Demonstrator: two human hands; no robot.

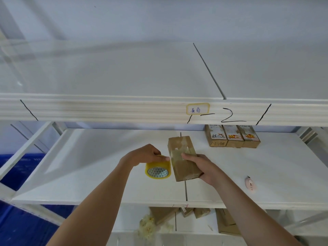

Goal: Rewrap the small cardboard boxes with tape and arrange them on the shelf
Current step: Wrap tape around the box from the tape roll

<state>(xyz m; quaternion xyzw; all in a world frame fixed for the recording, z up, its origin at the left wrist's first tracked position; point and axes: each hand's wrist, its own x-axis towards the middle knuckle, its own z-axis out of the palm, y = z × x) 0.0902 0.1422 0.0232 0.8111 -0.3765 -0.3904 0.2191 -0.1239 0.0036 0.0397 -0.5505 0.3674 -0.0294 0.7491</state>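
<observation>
Progress: three taped boxes stand in a row at the shelf's far right; more cardboard waits on the lower shelf.
Now: one box mid-wrap, held over the shelf's middle.
Left hand: pinches the tape roll, feeding tape onto the box.
Right hand: grips the box, thumb pressing the strip flat.
Materials: matte brown cardboard, glossy yellowish tape, smooth white shelf.
Nearby: small pink cutter, right.
</observation>
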